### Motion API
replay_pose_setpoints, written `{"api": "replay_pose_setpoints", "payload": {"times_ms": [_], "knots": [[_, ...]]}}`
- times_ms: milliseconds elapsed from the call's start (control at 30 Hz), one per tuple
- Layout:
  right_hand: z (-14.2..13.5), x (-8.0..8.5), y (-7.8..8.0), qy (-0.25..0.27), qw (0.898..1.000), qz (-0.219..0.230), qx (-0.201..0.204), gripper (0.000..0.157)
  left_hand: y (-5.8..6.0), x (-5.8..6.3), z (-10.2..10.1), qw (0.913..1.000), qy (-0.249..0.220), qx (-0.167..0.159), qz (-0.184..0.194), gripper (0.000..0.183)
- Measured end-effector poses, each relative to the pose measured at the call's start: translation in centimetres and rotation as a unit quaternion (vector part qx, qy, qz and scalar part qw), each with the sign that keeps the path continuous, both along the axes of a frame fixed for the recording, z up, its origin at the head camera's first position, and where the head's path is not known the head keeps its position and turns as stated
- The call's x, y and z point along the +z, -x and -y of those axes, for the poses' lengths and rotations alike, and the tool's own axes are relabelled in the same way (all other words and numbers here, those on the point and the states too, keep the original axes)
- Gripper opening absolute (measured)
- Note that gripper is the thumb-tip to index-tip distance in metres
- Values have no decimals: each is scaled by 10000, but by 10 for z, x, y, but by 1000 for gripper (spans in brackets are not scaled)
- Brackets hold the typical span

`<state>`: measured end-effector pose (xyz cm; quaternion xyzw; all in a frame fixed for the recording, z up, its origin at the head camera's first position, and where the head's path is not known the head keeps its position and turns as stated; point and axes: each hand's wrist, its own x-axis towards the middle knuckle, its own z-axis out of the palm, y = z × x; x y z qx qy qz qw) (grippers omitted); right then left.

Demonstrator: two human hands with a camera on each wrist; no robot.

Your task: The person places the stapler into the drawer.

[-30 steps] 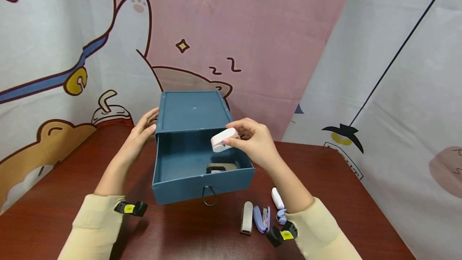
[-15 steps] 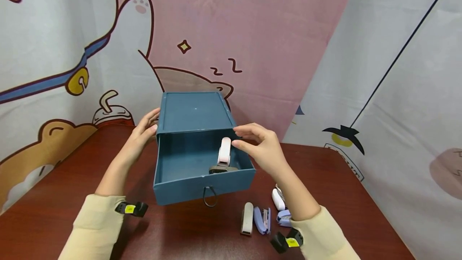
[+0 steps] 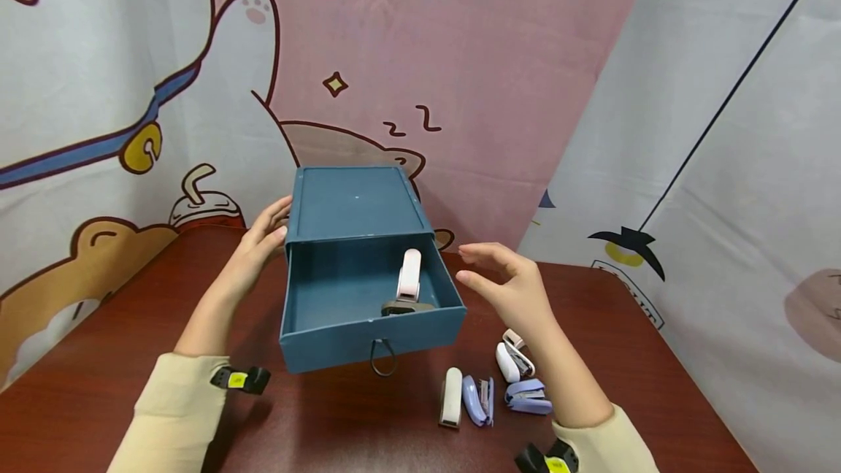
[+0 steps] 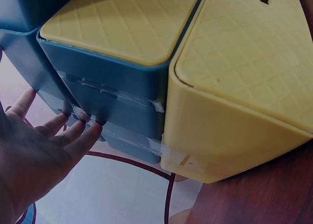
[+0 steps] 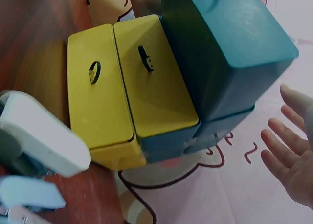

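A blue drawer box (image 3: 358, 203) stands with its top drawer (image 3: 322, 345) pulled out. Inside, at the drawer's right, a pinkish-white stapler (image 3: 409, 274) lies with its near end over a grey-brown stapler (image 3: 402, 308), which the drawer front partly hides. My left hand (image 3: 252, 250) rests at the box's left side; in the left wrist view its straight fingertips (image 4: 93, 131) lie against the taped blue casing. Off to the right of the drawer, my right hand (image 3: 515, 287) is held in the air, fingers apart and holding nothing.
On the table right of the box lie a cream stapler (image 3: 450, 398), a purple stapler (image 3: 478, 400), another purple one (image 3: 528, 396) and a white stapler (image 3: 509, 362). Lower yellow drawers (image 5: 100, 97) with black ring pulls show in the wrist views. A printed cloth (image 3: 486, 93) hangs behind.
My right hand has let go of the pinkish-white stapler, now in the drawer by the grey-brown one. It has since drawn back to the right. My left hand has stayed put.
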<state>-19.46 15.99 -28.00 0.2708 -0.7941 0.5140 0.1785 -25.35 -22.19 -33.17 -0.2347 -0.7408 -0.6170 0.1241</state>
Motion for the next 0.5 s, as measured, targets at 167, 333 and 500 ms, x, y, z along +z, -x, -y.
{"api": "replay_pose_setpoints", "payload": {"times_ms": [167,333,500], "knots": [[-21,-19,8,-298,9992,-42,-252,36,-1,1,0,10000,-9,-1,9,55],[-41,-30,9,-505,9978,163,-401,39,-2,2,0,10000,-67,-38,32,54],[-60,-43,14,-646,9965,291,-437,42,-3,3,-1,9999,-83,-59,10,54]]}}
